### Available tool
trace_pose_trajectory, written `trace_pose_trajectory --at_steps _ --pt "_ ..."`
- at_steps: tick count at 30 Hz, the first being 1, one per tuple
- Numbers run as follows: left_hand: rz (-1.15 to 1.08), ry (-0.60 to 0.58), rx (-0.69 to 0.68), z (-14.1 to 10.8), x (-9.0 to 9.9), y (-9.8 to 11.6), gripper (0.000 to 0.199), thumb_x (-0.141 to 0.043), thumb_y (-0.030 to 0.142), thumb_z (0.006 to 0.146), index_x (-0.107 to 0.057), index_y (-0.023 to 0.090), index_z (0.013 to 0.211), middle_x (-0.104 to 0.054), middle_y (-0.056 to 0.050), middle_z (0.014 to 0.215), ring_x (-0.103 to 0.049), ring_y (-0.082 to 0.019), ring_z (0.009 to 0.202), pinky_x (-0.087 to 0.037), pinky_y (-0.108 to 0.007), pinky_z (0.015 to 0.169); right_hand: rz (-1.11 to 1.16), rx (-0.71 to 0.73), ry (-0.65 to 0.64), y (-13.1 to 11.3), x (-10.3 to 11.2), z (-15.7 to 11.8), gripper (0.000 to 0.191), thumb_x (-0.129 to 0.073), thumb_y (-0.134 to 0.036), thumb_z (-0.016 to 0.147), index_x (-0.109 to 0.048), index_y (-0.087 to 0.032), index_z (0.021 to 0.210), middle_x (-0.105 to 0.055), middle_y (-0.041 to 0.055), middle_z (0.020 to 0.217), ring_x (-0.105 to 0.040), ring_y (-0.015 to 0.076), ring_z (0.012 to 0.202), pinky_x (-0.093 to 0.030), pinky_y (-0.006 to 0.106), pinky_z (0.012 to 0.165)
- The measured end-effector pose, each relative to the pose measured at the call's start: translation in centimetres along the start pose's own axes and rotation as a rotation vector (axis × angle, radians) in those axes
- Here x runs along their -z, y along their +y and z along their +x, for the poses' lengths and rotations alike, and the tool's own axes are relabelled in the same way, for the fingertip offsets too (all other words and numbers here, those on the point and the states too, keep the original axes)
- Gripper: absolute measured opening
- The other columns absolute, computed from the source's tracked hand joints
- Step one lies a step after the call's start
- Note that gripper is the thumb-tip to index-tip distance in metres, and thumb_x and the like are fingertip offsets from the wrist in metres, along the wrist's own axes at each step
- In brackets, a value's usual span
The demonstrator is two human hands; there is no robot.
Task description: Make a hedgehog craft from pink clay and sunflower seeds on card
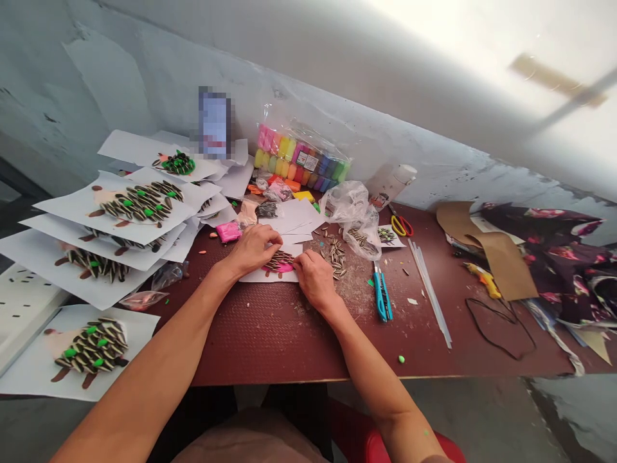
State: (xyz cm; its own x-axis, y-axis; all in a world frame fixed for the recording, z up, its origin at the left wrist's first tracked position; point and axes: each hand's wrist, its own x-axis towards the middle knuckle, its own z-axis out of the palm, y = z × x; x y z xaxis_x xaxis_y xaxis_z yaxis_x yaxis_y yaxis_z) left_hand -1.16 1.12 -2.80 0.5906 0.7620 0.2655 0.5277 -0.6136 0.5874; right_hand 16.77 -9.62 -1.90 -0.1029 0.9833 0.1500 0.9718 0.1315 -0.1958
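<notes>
A small white card (pixel 270 277) lies on the dark red table, bearing a pink clay shape (pixel 284 267) covered with striped sunflower seeds. My left hand (pixel 255 249) rests over the card's left side, fingers bent together near the seeds; whether something is between them is hidden. At the card's right edge, my right hand (pixel 314 276) has its thumb and fingertips pinched at the pink clay, and what they hold is too small to make out. Loose sunflower seeds (pixel 336 257) lie in a pile just right of my right hand.
Sheets with seed-covered hedgehogs (pixel 139 202) are stacked at left. Behind are packs of coloured clay (pixel 303 157), a phone (pixel 214 125) and a plastic bag (pixel 354 209). To the right lie a teal cutter (pixel 382 296), scissors (pixel 401 225), clear sticks (pixel 431 292) and a yellow glue gun (pixel 484 280).
</notes>
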Motion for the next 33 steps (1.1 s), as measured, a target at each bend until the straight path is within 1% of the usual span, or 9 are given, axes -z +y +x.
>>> trace_pose_trajectory --at_steps 10,15,18,21,24,26,28,30,33 --pt "0.014 -0.017 0.003 0.0 0.0 -0.1 0.017 -0.057 0.019 0.083 -0.074 0.022 0.086 -0.071 -0.005 0.088 -0.063 -0.024 0.092 -0.045 -0.041 0.088 0.006 0.007 -0.018 0.0 0.2 0.1 0.014 -0.056 -0.019 0.101 -0.068 -0.020 0.094 -0.068 0.0055 0.093 -0.059 0.0183 0.089 -0.039 0.026 0.075" --pt "0.014 0.005 -0.005 0.0 -0.3 -0.3 0.019 -0.056 0.020 0.084 -0.074 0.022 0.087 -0.072 -0.006 0.089 -0.062 -0.025 0.091 -0.047 -0.041 0.088 0.061 -0.025 -0.030 -0.1 0.7 -0.2 0.015 -0.056 -0.026 0.103 -0.070 -0.022 0.098 -0.068 0.0042 0.097 -0.062 0.0165 0.087 -0.039 0.025 0.072" --pt "0.012 0.029 -0.004 0.1 -0.3 -0.8 0.019 -0.056 0.020 0.085 -0.074 0.022 0.085 -0.071 -0.006 0.089 -0.062 -0.024 0.091 -0.048 -0.040 0.088 0.091 -0.050 -0.009 -0.1 1.1 -0.2 0.018 -0.053 -0.027 0.104 -0.070 -0.023 0.100 -0.068 0.0043 0.100 -0.063 0.0160 0.086 -0.040 0.025 0.071" --pt "0.056 0.047 0.024 0.1 -0.1 -1.5 0.020 -0.055 0.022 0.087 -0.074 0.022 0.085 -0.070 -0.007 0.089 -0.062 -0.025 0.092 -0.048 -0.040 0.088 0.083 -0.132 0.027 0.5 1.7 -0.1 0.021 -0.051 -0.025 0.104 -0.070 -0.022 0.098 -0.069 0.0052 0.100 -0.064 0.0171 0.087 -0.041 0.026 0.072" --pt "0.158 0.051 0.064 0.0 0.3 -2.3 0.023 -0.053 0.021 0.088 -0.076 0.021 0.086 -0.069 -0.010 0.092 -0.060 -0.028 0.095 -0.048 -0.044 0.089 0.032 -0.296 0.064 1.9 2.5 0.1 0.018 -0.054 -0.023 0.102 -0.071 -0.021 0.099 -0.070 0.0072 0.105 -0.064 0.0190 0.088 -0.041 0.027 0.071" --pt "0.222 0.052 0.083 -0.1 0.5 -2.7 0.024 -0.052 0.020 0.088 -0.076 0.020 0.086 -0.069 -0.012 0.093 -0.060 -0.030 0.098 -0.048 -0.046 0.090 -0.017 -0.417 0.071 2.9 3.1 0.2 0.020 -0.052 -0.023 0.103 -0.072 -0.020 0.101 -0.070 0.0094 0.107 -0.064 0.0204 0.088 -0.041 0.028 0.070" --pt "0.264 0.057 0.098 -0.3 0.5 -2.9 0.024 -0.053 0.020 0.087 -0.076 0.021 0.087 -0.068 -0.011 0.092 -0.060 -0.030 0.099 -0.048 -0.046 0.091 -0.061 -0.509 0.040 3.8 3.4 0.2 0.021 -0.052 -0.023 0.103 -0.072 -0.018 0.103 -0.070 0.0120 0.109 -0.065 0.0218 0.088 -0.042 0.030 0.071" --pt "0.286 0.060 0.106 -0.3 0.5 -3.1 0.022 -0.053 0.019 0.085 -0.075 0.022 0.087 -0.069 -0.011 0.092 -0.060 -0.030 0.099 -0.048 -0.046 0.090 -0.086 -0.556 0.012 4.5 3.4 0.2 0.021 -0.054 -0.027 0.102 -0.073 -0.017 0.104 -0.069 0.0142 0.110 -0.066 0.0232 0.089 -0.043 0.031 0.072" --pt "0.299 0.055 0.104 -0.4 0.4 -3.1 0.020 -0.054 0.020 0.083 -0.074 0.022 0.085 -0.069 -0.011 0.091 -0.060 -0.030 0.097 -0.048 -0.046 0.089 -0.086 -0.548 0.013 5.0 3.0 0.2 0.020 -0.058 -0.030 0.100 -0.073 -0.018 0.101 -0.069 0.0147 0.108 -0.067 0.0240 0.089 -0.046 0.033 0.074"
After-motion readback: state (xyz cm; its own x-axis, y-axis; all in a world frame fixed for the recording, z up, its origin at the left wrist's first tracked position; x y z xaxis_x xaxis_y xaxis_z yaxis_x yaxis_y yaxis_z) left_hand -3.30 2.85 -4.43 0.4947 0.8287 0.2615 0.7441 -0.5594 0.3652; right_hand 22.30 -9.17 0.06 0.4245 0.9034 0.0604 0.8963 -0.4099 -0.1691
